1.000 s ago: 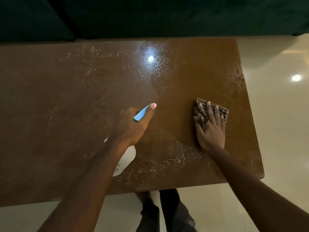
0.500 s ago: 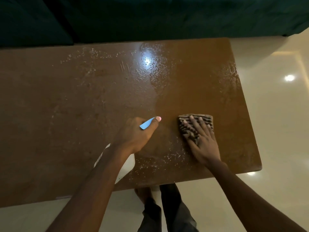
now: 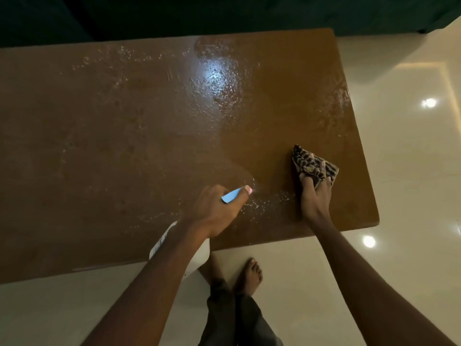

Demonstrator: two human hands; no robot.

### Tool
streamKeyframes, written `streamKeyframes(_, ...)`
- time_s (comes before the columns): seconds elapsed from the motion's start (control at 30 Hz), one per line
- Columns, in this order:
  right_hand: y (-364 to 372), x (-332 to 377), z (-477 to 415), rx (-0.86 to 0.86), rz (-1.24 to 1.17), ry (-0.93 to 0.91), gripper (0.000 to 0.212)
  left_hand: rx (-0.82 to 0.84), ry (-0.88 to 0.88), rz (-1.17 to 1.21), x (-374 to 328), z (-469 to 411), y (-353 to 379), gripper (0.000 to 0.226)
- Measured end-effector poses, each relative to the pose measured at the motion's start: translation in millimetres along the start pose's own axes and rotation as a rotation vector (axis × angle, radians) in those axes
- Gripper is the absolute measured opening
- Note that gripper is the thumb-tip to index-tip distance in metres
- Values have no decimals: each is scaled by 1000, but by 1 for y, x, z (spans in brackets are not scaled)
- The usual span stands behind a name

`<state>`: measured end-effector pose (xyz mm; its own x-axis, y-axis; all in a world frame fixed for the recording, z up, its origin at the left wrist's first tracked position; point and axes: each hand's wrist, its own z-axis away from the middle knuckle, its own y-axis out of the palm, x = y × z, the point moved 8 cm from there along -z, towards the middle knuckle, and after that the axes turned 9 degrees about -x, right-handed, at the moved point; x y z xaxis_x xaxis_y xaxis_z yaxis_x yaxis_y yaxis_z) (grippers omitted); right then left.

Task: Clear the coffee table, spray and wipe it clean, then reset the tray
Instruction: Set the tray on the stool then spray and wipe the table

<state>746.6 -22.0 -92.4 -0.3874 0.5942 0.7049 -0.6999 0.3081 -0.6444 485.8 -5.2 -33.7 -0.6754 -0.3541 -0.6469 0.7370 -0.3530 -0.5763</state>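
Note:
The brown coffee table [image 3: 124, 151] fills the view, its top wet with spray droplets and streaks. My left hand [image 3: 214, 211] grips a white spray bottle [image 3: 199, 253] by its blue trigger head, nozzle over the near right part of the table. My right hand [image 3: 315, 196] presses a striped brown cloth [image 3: 309, 163] flat on the table near its right end. Around the cloth lies a smooth wiped patch; foam specks lie between the two hands. No tray is in view.
A dark green sofa [image 3: 224, 13] runs along the table's far edge. Glossy cream floor tiles [image 3: 411, 158] lie to the right and in front. My bare feet [image 3: 249, 273] stand close to the table's near edge.
My right hand has slid the cloth from beside the bottle nozzle out to the right and slightly away. The left hand with the bottle has barely moved.

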Motion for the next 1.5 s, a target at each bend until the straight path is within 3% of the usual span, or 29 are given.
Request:
streamKeyframes(0.07, 3, 6, 8, -38, 52, -17, 74, -38, -24, 44, 1, 3, -4, 54)
streamKeyframes(0.2, 44, 35, 13, -55, 406, -178, 73, -171, -25, 140, -3, 7, -24, 68)
streamKeyframes(0.27, 72, 49, 29, 24, 486, -344, 67, -244, -13, 178, -2, 8, -35, 76)
streamKeyframes(0.4, 99, 36, 96, 296, 681, -860, 66, -299, -38, 171, 10, 9, -45, 85)
streamKeyframes(0.5, 68, -6, 107, 396, 731, -1010, 66, -293, -66, 175, 15, 10, -42, 89)
streamKeyframes(0.63, 6, -37, 67, 295, 716, -858, 64, -262, -115, 204, 19, 12, -32, 78)
streamKeyframes(0.83, 2, -10, 22, -88, 537, -229, 73, -285, -98, 204, 20, 15, -30, 72)
streamKeyframes(0.9, 31, 6, 43, -40, 557, -296, 74, -282, -117, 216, 25, 16, -28, 65)
streamKeyframes(1.0, 68, 7, 102, 213, 680, -702, 71, -302, -117, 238, 29, 17, -28, 76)
streamKeyframes(1.07, 65, -15, 126, 345, 747, -914, 70, -288, -120, 229, 29, 20, -27, 80)
streamKeyframes(1.13, 45, -35, 126, 380, 764, -994, 68, -247, -114, 193, 30, 23, -23, 79)
streamKeyframes(1.33, 5, -43, 93, 243, 656, -648, 61, -164, -50, -23, 33, 33, -13, 66)
streamKeyframes(1.5, 10, -13, 97, 105, 338, -378, 67, -157, -70, -46, 39, 44, -12, 59)
